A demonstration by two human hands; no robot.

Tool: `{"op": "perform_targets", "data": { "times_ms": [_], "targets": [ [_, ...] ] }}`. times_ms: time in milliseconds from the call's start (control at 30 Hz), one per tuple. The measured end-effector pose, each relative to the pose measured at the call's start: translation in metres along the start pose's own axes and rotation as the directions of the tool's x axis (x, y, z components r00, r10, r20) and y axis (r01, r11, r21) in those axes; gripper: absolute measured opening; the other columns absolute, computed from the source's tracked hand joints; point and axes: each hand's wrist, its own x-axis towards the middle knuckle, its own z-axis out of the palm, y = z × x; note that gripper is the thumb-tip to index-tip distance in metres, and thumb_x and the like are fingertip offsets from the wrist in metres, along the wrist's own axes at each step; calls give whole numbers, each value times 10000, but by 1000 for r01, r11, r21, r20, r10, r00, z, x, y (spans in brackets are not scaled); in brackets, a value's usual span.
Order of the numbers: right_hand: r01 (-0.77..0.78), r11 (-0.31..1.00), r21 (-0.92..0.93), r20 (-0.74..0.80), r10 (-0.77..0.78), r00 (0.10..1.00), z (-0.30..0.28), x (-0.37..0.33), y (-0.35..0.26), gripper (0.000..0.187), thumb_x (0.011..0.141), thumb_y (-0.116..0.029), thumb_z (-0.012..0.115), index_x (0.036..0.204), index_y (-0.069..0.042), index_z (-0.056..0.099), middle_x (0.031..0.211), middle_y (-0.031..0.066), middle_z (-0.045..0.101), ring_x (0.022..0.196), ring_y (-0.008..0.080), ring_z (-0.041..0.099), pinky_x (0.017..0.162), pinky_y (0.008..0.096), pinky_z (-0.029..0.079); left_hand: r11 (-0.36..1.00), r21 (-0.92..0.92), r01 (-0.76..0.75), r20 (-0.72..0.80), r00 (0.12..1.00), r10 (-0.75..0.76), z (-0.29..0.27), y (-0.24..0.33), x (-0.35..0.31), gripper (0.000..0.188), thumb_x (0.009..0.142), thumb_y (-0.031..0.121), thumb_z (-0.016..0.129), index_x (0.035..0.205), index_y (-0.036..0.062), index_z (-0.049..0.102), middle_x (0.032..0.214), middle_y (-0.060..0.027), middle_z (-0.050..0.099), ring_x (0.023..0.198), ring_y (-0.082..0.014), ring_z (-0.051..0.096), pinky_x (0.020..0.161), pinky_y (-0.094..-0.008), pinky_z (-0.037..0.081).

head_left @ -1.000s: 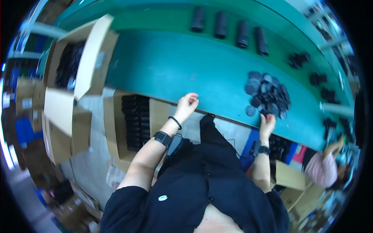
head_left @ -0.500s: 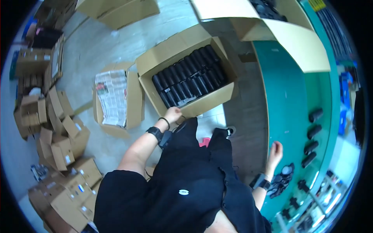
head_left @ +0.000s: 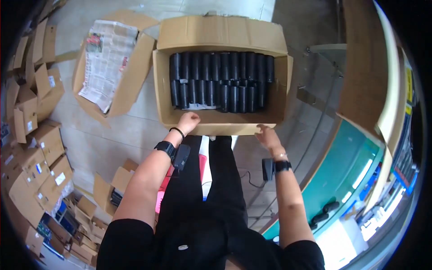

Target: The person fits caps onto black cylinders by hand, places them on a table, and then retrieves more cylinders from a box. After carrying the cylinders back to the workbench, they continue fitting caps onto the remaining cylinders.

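Note:
An unfolded cardboard box (head_left: 220, 33) stands in front of me, holding two rows of black cylinders (head_left: 234, 96) packed side by side. At its near left edge is my left hand (head_left: 188, 122), its fingers curled together with nothing visible in them. My right hand (head_left: 269, 136) is at the near right edge of the box, fingers loosely bent and apart, holding nothing I can see. Whether either hand touches the cardboard is hard to tell. Some white paper (head_left: 200, 107) shows beside the near row of cylinders.
A smaller box (head_left: 137, 60) covered with newspaper (head_left: 105, 58) sits to the left. Stacked cartons (head_left: 38, 162) fill the far left. On the right is a green-topped table (head_left: 344, 155) with a few black cylinders (head_left: 330, 207) on it. A cable (head_left: 254, 182) runs near my legs.
My view has turned right toward the box, which now lies squarely ahead. My right hand has moved from beside the green table to the box's near edge. My left hand stays by the box.

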Motion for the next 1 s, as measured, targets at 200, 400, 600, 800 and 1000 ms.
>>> {"op": "perform_targets", "data": {
  "times_ms": [200,400,600,800,1000],
  "targets": [
    [-141,990,13,133,138,982,50,163,129,401,785,-247,643,1133,-53,594,1066,228,626,1036,393,576,894,431,466,877,-381,292,151,956,-253,75,-12,99,189,865,159,592,997,27,620,780,-42,623,680,-134,595,572,-265,484],
    [-213,971,108,148,196,969,133,255,189,595,770,-250,658,1269,26,489,1187,275,568,1116,411,540,952,408,441,784,-477,398,162,916,-367,144,-63,201,210,834,163,637,994,32,601,758,-55,604,633,-136,572,543,-264,461],
    [-240,937,252,-20,253,967,193,314,157,764,786,-261,677,1399,0,303,1277,309,489,1174,414,500,982,414,419,973,-196,122,-276,945,-174,185,-117,275,716,712,293,762,1249,-53,439,1214,-266,533,1076,-367,551,930,-398,450],
    [-53,915,401,-312,190,931,175,307,200,573,855,-210,632,1332,21,415,1087,246,594,978,328,594,874,415,466,978,-198,73,-288,949,-129,219,-87,286,718,742,295,781,1283,-21,431,1157,-177,486,1072,-280,496,950,-355,415],
    [-224,938,264,-390,316,865,148,325,230,610,846,-266,666,1335,-3,413,1248,198,525,1061,267,539,898,368,441,971,-161,177,-200,957,-208,215,-65,298,832,701,458,771,1293,-1,410,1293,-264,417,1240,-384,393,1034,-427,346]
  ]
}}
